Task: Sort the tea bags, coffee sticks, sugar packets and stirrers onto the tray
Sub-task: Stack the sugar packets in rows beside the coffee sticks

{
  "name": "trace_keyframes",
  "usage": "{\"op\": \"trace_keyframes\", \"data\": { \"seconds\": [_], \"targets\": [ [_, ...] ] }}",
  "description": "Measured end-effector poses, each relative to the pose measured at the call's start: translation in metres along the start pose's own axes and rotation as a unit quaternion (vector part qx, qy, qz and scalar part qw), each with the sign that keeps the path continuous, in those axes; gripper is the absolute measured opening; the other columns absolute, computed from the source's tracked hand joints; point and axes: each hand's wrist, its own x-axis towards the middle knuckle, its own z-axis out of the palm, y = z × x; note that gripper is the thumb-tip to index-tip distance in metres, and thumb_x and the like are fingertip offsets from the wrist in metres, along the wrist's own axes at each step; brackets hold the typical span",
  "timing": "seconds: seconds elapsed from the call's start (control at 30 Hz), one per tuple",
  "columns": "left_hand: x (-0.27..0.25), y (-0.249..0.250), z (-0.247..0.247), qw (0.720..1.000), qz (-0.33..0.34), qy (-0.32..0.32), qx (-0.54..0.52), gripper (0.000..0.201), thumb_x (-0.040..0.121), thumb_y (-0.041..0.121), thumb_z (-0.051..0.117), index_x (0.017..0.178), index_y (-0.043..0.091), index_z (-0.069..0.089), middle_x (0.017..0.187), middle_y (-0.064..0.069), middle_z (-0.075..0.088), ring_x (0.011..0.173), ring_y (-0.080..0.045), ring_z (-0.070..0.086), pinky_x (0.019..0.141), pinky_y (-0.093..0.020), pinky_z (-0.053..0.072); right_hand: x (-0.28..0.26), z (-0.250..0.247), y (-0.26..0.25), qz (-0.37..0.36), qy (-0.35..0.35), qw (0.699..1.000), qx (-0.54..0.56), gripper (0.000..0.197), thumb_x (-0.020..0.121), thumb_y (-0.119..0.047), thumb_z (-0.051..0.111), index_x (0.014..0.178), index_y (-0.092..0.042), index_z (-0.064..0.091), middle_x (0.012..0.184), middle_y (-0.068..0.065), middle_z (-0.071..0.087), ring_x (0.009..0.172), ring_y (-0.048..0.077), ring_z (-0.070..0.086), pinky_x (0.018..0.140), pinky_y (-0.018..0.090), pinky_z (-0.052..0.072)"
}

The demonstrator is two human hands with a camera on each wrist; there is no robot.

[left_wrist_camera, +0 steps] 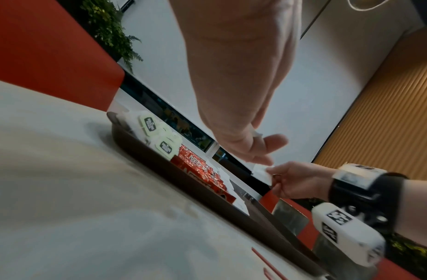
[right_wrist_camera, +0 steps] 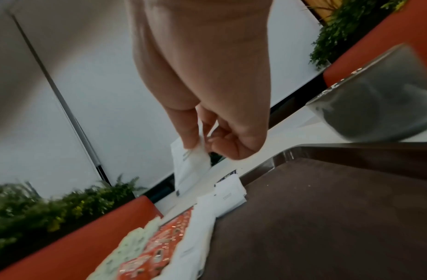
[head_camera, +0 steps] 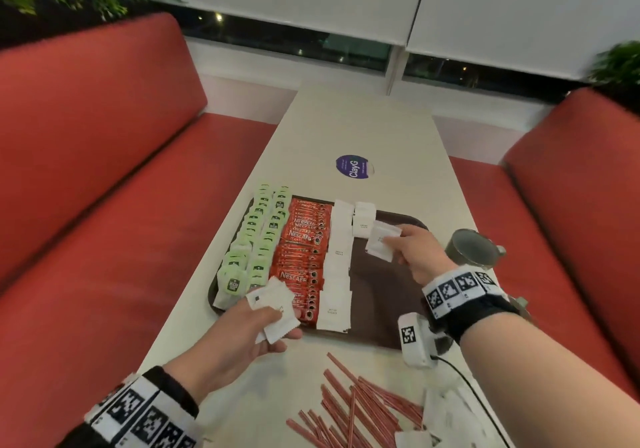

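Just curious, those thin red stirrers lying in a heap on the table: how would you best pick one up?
Probably pinch one of the red stirrers at a free end sticking out of the criss-crossed pile, from above: they lie flat on the table and overlap, so mid-lengths are trapped.

head view high, facing down — wrist views low, sharing tray (head_camera: 388, 284).

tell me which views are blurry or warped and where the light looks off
Head view: mostly sharp, labels on the coffee sticks readable, but the plant at the right edge smears and the sofas bow from wide-angle distortion. Left wrist view: the table is streaked with motion blur, the left hand soft. Right wrist view: the metal cup and foreground packets blur; dim, flat light throughout.
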Motion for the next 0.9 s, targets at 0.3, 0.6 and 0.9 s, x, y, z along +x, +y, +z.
{"op": "trace_keyframes", "data": {
  "seconds": [0.3, 0.6, 0.9],
  "targets": [
    [0.014, 0.001, -0.011, 1.0, -0.004, 0.01, -0.01, 0.028, 0.096, 0.001, 0.047, 0.116, 0.019, 0.055, 0.1, -0.015, 0.072, 0.085, -0.033, 0.071, 0.059, -0.032, 0.054, 0.092, 0.026, 0.003, 0.063, -0.027, 0.977, -0.203, 0.023, 0.079, -0.011, 0.074, 0.096, -0.013, 0.059, 0.074, 0.005, 0.061, 0.062, 0.018, 0.055, 0.075, 0.032, 0.052],
    [0.025, 0.0, -0.013, 0.999, -0.017, 0.009, -0.03, 0.029, 0.096, 0.003, 0.048, 0.119, 0.019, 0.053, 0.105, -0.016, 0.07, 0.089, -0.034, 0.071, 0.059, -0.032, 0.056, 0.114, 0.031, 0.012, 0.061, -0.042, 0.952, -0.298, 0.034, 0.076, -0.018, 0.076, 0.105, -0.005, 0.065, 0.105, 0.015, 0.068, 0.087, 0.024, 0.063, 0.089, 0.041, 0.055],
    [0.028, 0.005, -0.01, 0.999, -0.02, 0.003, -0.04, 0.028, 0.095, 0.006, 0.05, 0.116, 0.023, 0.053, 0.102, -0.012, 0.072, 0.089, -0.032, 0.071, 0.063, -0.033, 0.056, 0.097, 0.038, 0.003, 0.001, 0.036, 0.922, -0.386, 0.032, 0.083, -0.025, 0.07, 0.106, -0.005, 0.06, 0.107, 0.011, 0.067, 0.099, 0.027, 0.063, 0.075, 0.029, 0.046]
  ]
}}
